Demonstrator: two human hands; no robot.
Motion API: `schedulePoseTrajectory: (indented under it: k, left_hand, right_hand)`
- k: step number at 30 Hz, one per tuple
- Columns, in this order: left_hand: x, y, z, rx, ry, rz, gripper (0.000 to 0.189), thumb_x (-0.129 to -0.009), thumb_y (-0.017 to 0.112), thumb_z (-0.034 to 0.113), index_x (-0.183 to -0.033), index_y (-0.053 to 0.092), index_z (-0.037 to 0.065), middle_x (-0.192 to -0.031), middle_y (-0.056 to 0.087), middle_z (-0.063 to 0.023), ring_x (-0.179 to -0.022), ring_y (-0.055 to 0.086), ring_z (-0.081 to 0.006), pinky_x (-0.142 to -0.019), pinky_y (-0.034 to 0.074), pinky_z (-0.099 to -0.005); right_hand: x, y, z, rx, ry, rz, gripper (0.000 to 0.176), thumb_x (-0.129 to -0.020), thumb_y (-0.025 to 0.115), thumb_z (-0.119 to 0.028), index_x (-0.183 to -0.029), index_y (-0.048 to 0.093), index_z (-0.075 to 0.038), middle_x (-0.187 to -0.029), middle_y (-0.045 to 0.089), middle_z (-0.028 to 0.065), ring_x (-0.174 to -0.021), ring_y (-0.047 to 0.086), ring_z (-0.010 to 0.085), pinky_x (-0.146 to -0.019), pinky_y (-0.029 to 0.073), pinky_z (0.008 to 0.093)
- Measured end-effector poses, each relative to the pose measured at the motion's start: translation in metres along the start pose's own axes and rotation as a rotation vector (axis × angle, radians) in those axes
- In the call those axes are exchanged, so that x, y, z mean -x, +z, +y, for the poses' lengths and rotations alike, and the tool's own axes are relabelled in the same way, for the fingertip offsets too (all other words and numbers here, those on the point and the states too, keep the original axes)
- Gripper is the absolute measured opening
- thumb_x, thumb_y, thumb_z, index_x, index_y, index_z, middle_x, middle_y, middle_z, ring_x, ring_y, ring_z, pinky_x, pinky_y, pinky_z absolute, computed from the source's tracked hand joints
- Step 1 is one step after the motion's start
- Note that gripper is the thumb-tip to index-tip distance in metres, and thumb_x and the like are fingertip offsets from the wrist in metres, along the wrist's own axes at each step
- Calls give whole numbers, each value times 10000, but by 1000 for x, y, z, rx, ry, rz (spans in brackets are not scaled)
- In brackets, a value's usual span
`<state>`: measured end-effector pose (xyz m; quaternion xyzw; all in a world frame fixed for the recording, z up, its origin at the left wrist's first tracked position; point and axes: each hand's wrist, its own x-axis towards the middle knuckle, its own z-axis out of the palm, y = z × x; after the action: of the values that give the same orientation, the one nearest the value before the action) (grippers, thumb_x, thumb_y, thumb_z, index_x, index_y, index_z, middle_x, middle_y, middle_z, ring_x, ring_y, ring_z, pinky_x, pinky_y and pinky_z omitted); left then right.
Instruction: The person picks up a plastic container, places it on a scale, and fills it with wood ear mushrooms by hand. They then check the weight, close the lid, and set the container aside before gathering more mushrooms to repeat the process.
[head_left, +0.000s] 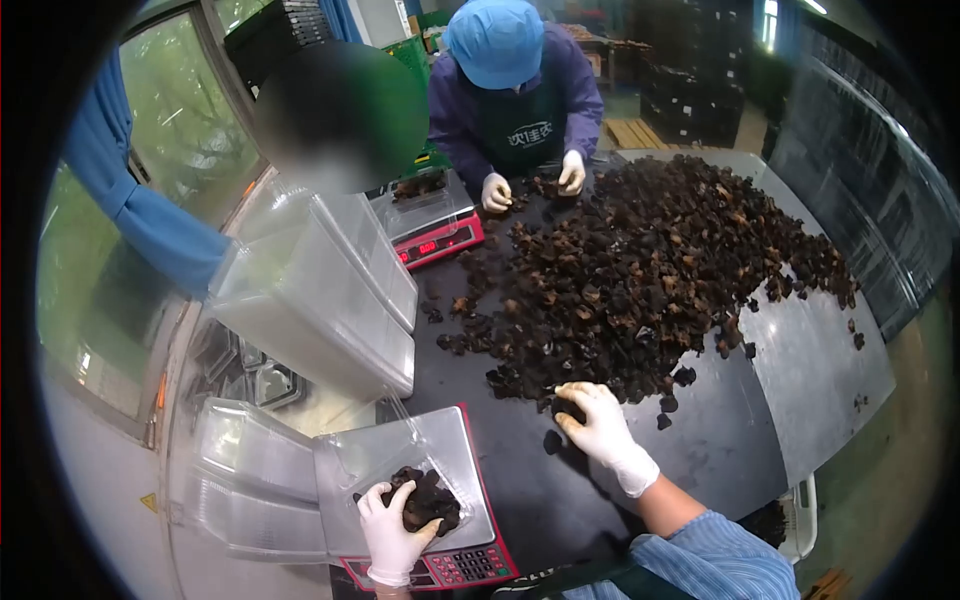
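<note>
My left hand [392, 530], in a white glove, curls its fingers and thumb over a small pile of dark dried mushrooms [430, 500]. They lie in a clear plastic container [372, 462] on the near weighing scale [455, 430], whose display is partly hidden by that hand. At the near edge of a large heap of dried mushrooms [620, 290], my gloved right hand [602, 430] closes its thumb and fingers on a dark mushroom [570, 409]. A loose mushroom [552, 442] lies just beside it on the black tabletop [520, 500].
Tall stacks of clear containers [310, 290] stand left, with more containers [255, 475] beside the near scale. Across the table, a co-worker in a blue cap [495, 45] handles mushrooms near a second red scale [440, 243]. A white basket [800, 520] sits below the table's right side.
</note>
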<state>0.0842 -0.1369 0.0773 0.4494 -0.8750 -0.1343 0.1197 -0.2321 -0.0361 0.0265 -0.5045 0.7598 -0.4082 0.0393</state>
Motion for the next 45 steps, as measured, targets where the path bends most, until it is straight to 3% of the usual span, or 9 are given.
schedulePoseTrajectory:
  k: [6, 9, 15, 18, 24, 28, 34, 40, 45]
  left_hand:
    - [3, -18, 15, 29, 70, 83, 762, -601, 820, 303, -1306, 557, 184, -1356, 389, -205, -1198, 386, -379, -1016, 302, -480]
    - [11, -25, 14, 351, 1, 179, 776, -630, 826, 142, -1335, 509, 79, -1450, 290, -199, -1316, 327, -372, -1083, 303, -429]
    - [33, -39, -28, 537, -254, 730, 589, -826, 630, 2, -1377, 427, 46, -1428, 334, -120, -1313, 360, -252, -1095, 270, -389]
    - [49, -42, -43, 671, -356, 805, 561, -846, 596, -36, -1369, 420, 65, -1411, 367, -76, -1309, 366, -229, -1098, 267, -392]
    - [61, -27, -48, 402, -253, 594, 639, -778, 659, -12, -1365, 409, 33, -1401, 385, -134, -1301, 382, -270, -1085, 293, -388]
    - [41, -9, -31, 390, -76, 356, 897, -724, 787, 263, -1422, 297, -14, -1458, 281, -261, -1352, 285, -409, -1109, 240, -433]
    - [30, 4, -14, 69, -66, 128, 904, -733, 744, 452, -1407, 339, 7, -1436, 343, -230, -1352, 286, -410, -1094, 255, -473]
    - [21, -2, -15, 87, -40, 79, 867, -680, 767, 445, -1356, 422, 26, -1374, 436, -178, -1269, 388, -369, -1054, 311, -461]
    - [26, 1, -20, 311, 69, 258, 990, -567, 835, 296, -1391, 370, 2, -1424, 369, -195, -1325, 322, -374, -1094, 269, -454]
  right_hand:
    - [18, -3, -22, -94, -128, -162, 295, -748, 672, -128, -1034, 645, -61, -1026, 646, 129, -957, 581, 318, -865, 451, 402]
    - [19, -2, -28, -167, -42, -181, 285, -753, 672, -43, -1036, 639, -45, -1016, 647, 121, -971, 580, 308, -881, 447, 380]
    - [26, 13, -44, -309, -17, -304, 264, -754, 673, 23, -1014, 642, -5, -1026, 659, 110, -966, 601, 256, -869, 457, 337]
    - [21, 23, -68, -357, -118, -388, 258, -751, 679, 19, -1006, 645, -4, -1014, 661, 110, -950, 603, 251, -862, 461, 338]
    - [13, 36, -112, -380, -414, -551, 264, -721, 720, -51, -974, 643, -66, -954, 656, 68, -875, 597, 253, -820, 444, 355]
    - [11, 44, -129, -244, -529, -580, 315, -702, 731, -137, -1003, 649, -101, -964, 616, 32, -895, 561, 241, -807, 447, 353]
    - [18, 51, -120, -245, -602, -564, 303, -701, 732, -147, -992, 654, -127, -935, 625, 5, -802, 518, 215, -766, 433, 340]
    - [5, 42, -116, -663, -210, -667, 262, -743, 728, -104, -992, 656, -63, -986, 649, 72, -878, 606, 234, -816, 479, 333]
    - [-33, 74, -116, -602, 75, -379, 348, -823, 630, -106, -1161, 593, -28, -1034, 637, 154, -918, 619, 249, -829, 483, 330]
